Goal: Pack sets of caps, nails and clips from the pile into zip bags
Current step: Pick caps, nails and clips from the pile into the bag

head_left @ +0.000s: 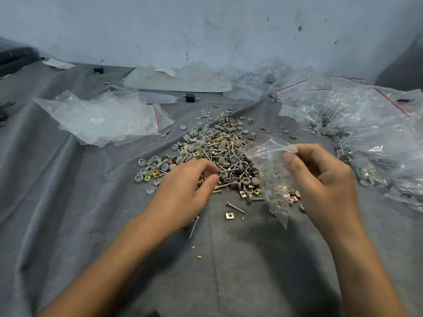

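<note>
A pile (pixel 215 152) of grey round caps, silver nails and brass-coloured square clips lies on the grey cloth in the middle. My left hand (pixel 185 193) reaches into the pile's near edge with fingers curled; what they pinch is hidden. My right hand (pixel 320 179) pinches the top of a clear zip bag (pixel 272 177) with a red strip. The bag hangs open-mouthed over the pile's right side, with caps and clips inside. A loose nail (pixel 235 207) and a clip (pixel 229 215) lie just in front of the pile.
A stack of empty zip bags (pixel 103 120) lies at the left. Several filled bags (pixel 366 129) are heaped along the right. More plastic and a pale flat panel (pixel 176 82) lie at the back near the wall. Two small black blocks (pixel 190 97) stand on the cloth.
</note>
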Motion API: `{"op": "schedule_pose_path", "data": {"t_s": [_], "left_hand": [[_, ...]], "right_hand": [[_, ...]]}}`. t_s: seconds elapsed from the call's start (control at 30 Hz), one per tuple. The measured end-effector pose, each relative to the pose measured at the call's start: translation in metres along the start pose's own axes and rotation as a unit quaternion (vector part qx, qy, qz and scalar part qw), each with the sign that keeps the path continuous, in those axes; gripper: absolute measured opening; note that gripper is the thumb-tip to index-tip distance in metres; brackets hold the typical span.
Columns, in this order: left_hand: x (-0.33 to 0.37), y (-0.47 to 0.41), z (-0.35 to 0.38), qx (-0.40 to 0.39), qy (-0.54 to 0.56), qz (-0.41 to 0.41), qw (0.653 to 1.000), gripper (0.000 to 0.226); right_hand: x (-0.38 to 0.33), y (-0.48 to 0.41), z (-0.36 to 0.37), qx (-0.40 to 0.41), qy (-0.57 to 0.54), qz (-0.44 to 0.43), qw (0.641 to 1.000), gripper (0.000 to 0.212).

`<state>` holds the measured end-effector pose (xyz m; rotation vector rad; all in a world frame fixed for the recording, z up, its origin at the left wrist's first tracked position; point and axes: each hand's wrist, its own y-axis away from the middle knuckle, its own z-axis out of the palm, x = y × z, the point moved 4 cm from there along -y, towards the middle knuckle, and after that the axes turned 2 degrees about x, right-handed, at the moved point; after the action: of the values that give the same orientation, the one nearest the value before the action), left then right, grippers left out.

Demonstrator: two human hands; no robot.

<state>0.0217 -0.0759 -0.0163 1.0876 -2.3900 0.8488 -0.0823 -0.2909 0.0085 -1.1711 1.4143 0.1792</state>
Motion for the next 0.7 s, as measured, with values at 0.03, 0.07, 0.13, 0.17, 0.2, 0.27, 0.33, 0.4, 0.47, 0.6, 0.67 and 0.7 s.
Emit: {"op": "schedule_pose_path", "data": {"t_s": [0.03,0.07,0.13,0.17,0.2,0.27,0.33,0.4,0.47,0.6,0.67,0.7], "left_hand": [[-0.001,-0.005,0.005,-0.014,-0.013,-0.008,1.000,0.017],[0.000,-0.011,0.011,-0.027,-0.021,-0.012,0.999,0.021],[0.006,-0.024,0.024,-0.041,-0.022,-0.009,0.999,0.029],[0.009,-0.031,0.030,-0.044,-0.024,-0.007,0.999,0.032],[0.011,-0.038,0.035,-0.047,-0.030,-0.008,0.998,0.033],[0.014,-0.050,0.042,-0.052,-0.052,-0.009,0.997,0.032],[0.017,-0.059,0.046,-0.059,-0.072,0.003,0.996,0.033],[0.021,-0.064,0.049,-0.073,-0.092,0.033,0.993,0.038],[0.025,-0.065,0.050,-0.085,-0.118,0.071,0.987,0.039],[0.026,-0.061,0.046,-0.072,-0.136,0.101,0.983,0.029],[0.025,-0.056,0.042,-0.060,-0.153,0.118,0.979,0.023],[0.023,-0.053,0.040,-0.059,-0.165,0.126,0.976,0.021]], "right_hand": [[-0.001,-0.001,-0.003,0.026,-0.002,-0.007,1.000,0.008],[-0.002,-0.003,-0.005,0.043,-0.005,-0.010,0.999,0.009],[-0.001,-0.005,-0.007,0.055,-0.011,-0.007,0.998,0.010],[-0.001,-0.005,-0.008,0.055,-0.012,-0.006,0.998,0.011],[0.000,-0.006,-0.008,0.054,-0.013,-0.004,0.998,0.012],[0.000,-0.006,-0.008,0.049,-0.019,0.001,0.999,0.013],[0.000,-0.006,-0.008,0.040,-0.021,0.004,0.999,0.013],[0.000,-0.005,-0.008,0.030,-0.017,0.007,0.999,0.010],[0.002,-0.005,-0.008,0.020,-0.006,0.011,1.000,0.008],[0.004,-0.006,-0.010,0.016,0.046,-0.008,0.999,0.007],[0.002,-0.005,-0.010,0.012,0.094,-0.033,0.995,0.006],[0.002,-0.004,-0.010,0.008,0.114,-0.044,0.992,0.007]]}}
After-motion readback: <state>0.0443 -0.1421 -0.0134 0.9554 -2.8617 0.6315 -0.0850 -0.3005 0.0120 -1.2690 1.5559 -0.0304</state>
